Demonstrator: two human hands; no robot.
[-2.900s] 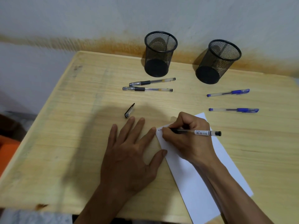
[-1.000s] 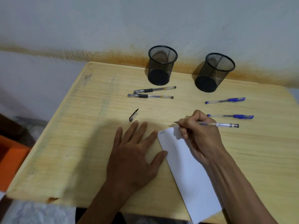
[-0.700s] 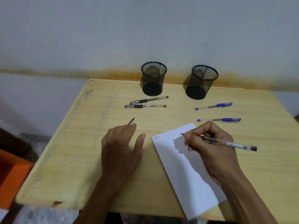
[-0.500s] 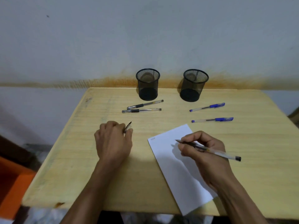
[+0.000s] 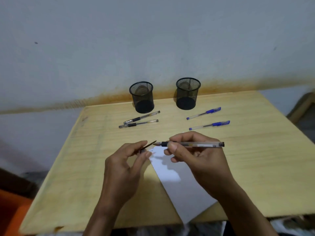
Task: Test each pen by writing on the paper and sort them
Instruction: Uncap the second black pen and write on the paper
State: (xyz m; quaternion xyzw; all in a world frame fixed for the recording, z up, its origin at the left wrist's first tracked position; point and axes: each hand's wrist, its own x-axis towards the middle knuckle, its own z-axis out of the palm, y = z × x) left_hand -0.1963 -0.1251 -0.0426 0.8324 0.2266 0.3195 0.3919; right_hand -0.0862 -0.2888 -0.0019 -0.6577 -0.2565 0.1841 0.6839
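The clear-barrelled pen with the black grip lies level in my right hand, raised over the far corner of the white sheet of paper, its bare tip pointing left. My thumb and curled fingers pinch it at the grip; the rest of the barrel sticks out to the right. My left hand is lifted beside it, fingers curled, thumb and fingertips pinching the small black pen cap, whose thin end points at the pen tip and sits just short of it. Both forearms come up from the near edge.

The paper lies askew, one corner hanging over the near edge of the pale wooden table. The wood on either side of my hands is bare out to the side edges. Further back lie two black-grip pens on the left and two blue-capped pens on the right. Behind them stand the left black mesh cup and the right black mesh cup, near the stained wall.
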